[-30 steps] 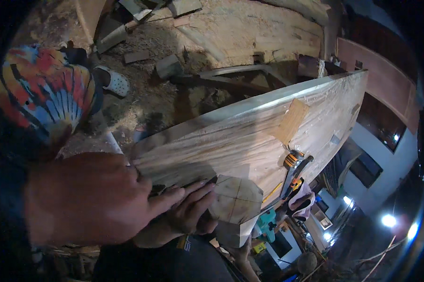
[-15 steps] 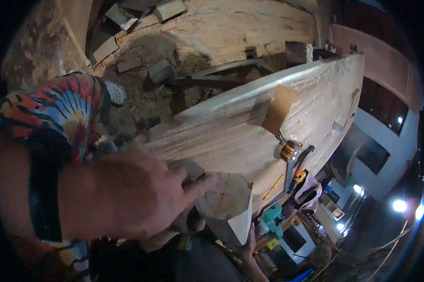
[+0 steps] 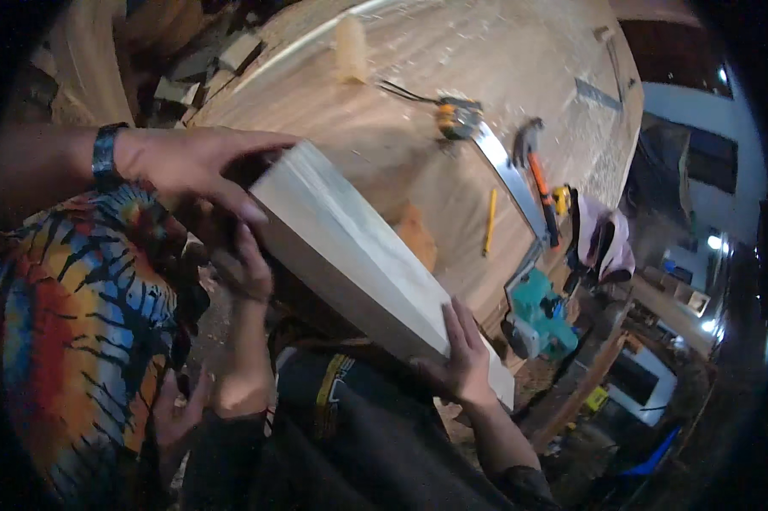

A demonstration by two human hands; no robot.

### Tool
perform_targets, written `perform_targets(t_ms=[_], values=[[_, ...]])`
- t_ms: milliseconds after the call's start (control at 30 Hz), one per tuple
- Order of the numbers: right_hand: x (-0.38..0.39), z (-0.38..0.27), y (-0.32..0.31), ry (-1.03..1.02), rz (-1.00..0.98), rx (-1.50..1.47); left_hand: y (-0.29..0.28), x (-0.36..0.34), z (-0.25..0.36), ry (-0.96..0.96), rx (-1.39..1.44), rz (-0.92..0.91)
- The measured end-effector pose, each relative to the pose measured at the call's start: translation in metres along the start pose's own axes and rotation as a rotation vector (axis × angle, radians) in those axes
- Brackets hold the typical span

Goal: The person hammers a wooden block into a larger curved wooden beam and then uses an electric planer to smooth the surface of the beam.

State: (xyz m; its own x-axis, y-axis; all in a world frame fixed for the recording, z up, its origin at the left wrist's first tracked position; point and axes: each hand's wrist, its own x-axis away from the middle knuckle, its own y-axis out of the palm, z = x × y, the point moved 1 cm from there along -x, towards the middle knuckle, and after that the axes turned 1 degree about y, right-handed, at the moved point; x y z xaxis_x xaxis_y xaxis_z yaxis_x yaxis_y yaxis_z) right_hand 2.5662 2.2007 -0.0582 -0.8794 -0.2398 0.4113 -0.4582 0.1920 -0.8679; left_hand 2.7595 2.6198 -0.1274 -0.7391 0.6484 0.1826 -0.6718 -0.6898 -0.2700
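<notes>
A long faceted wooden block [image 3: 358, 238] lies tilted across the front of me, its pale planed face upward. My right hand [image 3: 465, 353] is closed on its near right end, fingers over the top. Beside the far left end is my left hand [image 3: 249, 268], thumb raised apart from partly hidden fingers; whether it touches the block is unclear. A co-worker's hand [image 3: 188, 170] with a dark wristband grips that same left end from above. Lower down, another hand [image 3: 180, 409] shows near the co-worker's tie-dye shirt [image 3: 77, 324].
Behind the block, a broad wooden slab [image 3: 316, 119] carries a tape measure [image 3: 459, 117], a metal square [image 3: 512, 179], an orange-handled hammer [image 3: 541, 179] and a yellow pencil [image 3: 490, 221]. A green power tool [image 3: 537, 315] sits at its near edge. Wood offcuts [image 3: 175, 89] lie far left.
The block has turned from end-on to lengthwise across my view. The co-worker's hand has moved from pointing over its end face to gripping that end. My view has shifted.
</notes>
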Motion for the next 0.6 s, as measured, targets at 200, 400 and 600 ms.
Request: perform_targets(t_ms=[200, 400, 600], values=[[0.070, 0.082, 0.009, -0.127, -0.075, -0.065, 0.247, 0.031, 0.009, -0.106, -0.669, 1.201], [0.197, 0.220, 0.027, -0.203, 0.001, -0.148, 0.450, 0.003, 0.079, -0.071, -0.700, 0.860], [0.263, 0.301, 0.035, -0.206, -0.001, -0.207, 0.551, -0.009, 0.150, -0.012, -0.751, 0.760]])
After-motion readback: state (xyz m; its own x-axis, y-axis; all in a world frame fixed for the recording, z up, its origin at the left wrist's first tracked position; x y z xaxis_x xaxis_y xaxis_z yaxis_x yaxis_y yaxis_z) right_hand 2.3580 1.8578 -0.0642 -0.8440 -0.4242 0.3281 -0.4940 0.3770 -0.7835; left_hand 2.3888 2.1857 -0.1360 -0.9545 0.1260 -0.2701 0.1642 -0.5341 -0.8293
